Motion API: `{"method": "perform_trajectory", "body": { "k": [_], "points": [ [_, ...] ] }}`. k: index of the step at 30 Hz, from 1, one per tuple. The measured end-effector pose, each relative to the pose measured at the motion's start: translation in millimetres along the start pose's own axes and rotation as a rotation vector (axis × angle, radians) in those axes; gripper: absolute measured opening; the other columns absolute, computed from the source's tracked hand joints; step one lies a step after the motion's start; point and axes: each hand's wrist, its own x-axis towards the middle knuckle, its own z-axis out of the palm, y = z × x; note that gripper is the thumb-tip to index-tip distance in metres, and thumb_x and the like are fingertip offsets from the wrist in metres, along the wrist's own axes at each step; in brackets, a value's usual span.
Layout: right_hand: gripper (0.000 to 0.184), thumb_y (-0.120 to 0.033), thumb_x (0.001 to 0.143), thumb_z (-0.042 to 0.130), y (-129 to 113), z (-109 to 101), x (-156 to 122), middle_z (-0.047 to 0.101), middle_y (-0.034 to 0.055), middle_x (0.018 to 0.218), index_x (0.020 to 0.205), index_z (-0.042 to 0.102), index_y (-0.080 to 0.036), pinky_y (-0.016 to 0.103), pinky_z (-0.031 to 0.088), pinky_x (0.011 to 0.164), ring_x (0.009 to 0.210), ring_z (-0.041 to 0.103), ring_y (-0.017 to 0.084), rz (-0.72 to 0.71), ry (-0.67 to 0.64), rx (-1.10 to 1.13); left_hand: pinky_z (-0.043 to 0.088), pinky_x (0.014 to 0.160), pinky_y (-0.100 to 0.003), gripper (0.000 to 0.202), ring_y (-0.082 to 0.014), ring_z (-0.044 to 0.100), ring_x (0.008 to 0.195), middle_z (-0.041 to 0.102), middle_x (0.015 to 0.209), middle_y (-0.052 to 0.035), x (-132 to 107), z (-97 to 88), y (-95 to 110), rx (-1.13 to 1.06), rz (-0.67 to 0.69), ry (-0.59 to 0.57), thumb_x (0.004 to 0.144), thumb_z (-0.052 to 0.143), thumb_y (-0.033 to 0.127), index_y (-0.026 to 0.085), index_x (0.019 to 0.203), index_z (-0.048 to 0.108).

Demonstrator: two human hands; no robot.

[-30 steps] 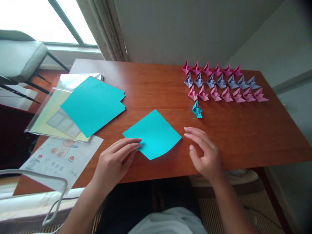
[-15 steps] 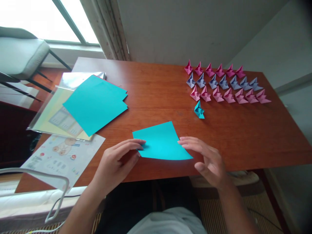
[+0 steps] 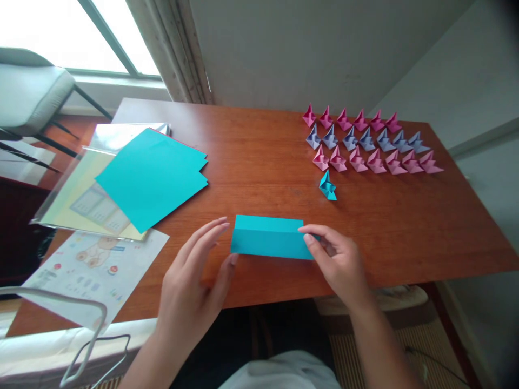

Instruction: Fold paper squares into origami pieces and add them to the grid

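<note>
A teal paper sheet (image 3: 270,237) lies near the front edge of the wooden table (image 3: 259,156), bent over on itself into a long strip. My right hand (image 3: 338,262) pinches its right end between thumb and fingers. My left hand (image 3: 194,281) is at the strip's left end, fingers stretched out and apart, thumb touching the lower left corner. One small folded teal figure (image 3: 327,186) stands just beyond the strip.
Rows of several pink and lavender folded figures (image 3: 367,141) fill the back right. A stack of teal sheets (image 3: 152,175) rests on a clear folder at the left, a printed instruction sheet (image 3: 91,265) in front of it. A grey chair (image 3: 32,92) stands by the window.
The flat teal sheet was turned square to the table edge, then folded over into a strip. My right hand closed on its right end; my left fingers lifted and spread.
</note>
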Motion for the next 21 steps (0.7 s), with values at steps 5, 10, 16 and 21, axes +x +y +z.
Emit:
{"method": "perform_trajectory", "body": {
  "k": [5,10,16,21],
  "points": [
    [0.018,-0.034,0.097,0.062,-2.6,3.3,7.6,0.080,0.0046,0.102,0.102,0.076,-0.025,0.033,0.059,0.078,0.091,0.075,0.022,0.030,0.007,-0.048,0.041,0.117,-0.051,0.052,-0.0324,0.049,0.142,0.055,0.152,-0.0164,-12.2,7.4,36.1,0.265,0.312,-0.042,0.090,0.066,0.012,0.019,0.140,0.056],
    [0.016,-0.028,0.097,0.060,-6.5,2.7,14.0,0.080,0.0052,0.104,0.103,0.075,-0.024,0.033,0.059,0.079,0.093,0.075,0.022,-0.046,-0.007,-0.173,0.017,0.127,-0.058,0.049,-0.0358,0.040,0.149,0.047,0.161,-0.0100,-17.2,30.6,51.5,0.411,0.375,-0.276,0.098,0.059,0.039,0.021,0.143,0.057],
    [0.019,-0.021,0.098,0.054,-6.0,3.8,24.7,0.077,0.0076,0.103,0.105,0.072,-0.023,0.041,0.057,0.088,0.098,0.071,0.025,-0.188,-0.015,-0.348,0.022,0.124,-0.060,0.057,-0.0378,0.042,0.148,0.048,0.160,-0.0125,-11.2,47.5,44.7,0.434,0.311,-0.369,0.098,0.055,0.050,0.020,0.146,0.056],
    [0.022,-0.021,0.096,0.058,-0.5,0.1,25.7,0.073,0.0114,0.114,0.114,0.069,-0.020,0.048,0.055,0.097,0.107,0.066,0.029,-0.246,0.007,-0.504,0.026,0.121,-0.063,0.060,-0.0404,0.046,0.144,0.050,0.157,-0.0151,-7.0,53.3,42.3,0.420,0.290,-0.366,0.098,0.055,0.051,0.018,0.147,0.055]
  ]
}}
